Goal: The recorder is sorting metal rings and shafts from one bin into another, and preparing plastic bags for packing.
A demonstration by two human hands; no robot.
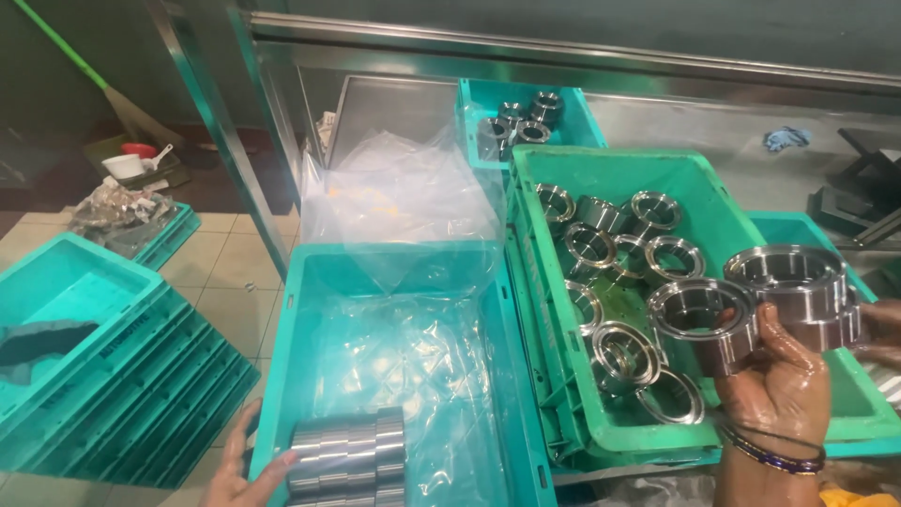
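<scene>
My left hand (246,472) rests at the near left corner of a teal crate (282,376) lined with clear plastic. It grips a row of shiny metal rings (347,455) lying on their sides in that crate. My right hand (777,387), oily and with bangles at the wrist, is raised over a green crate (741,211). It holds a large metal ring (702,324), which touches a second, wider ring (798,286). Fingers of another hand (882,330) reach that wider ring from the right edge.
Several loose metal rings (610,249) lie in the green crate. A smaller teal bin (582,117) with dark rings sits behind on a steel shelf. Stacked teal crates (113,376) stand on the tiled floor at left. A broom (84,70) leans at far left.
</scene>
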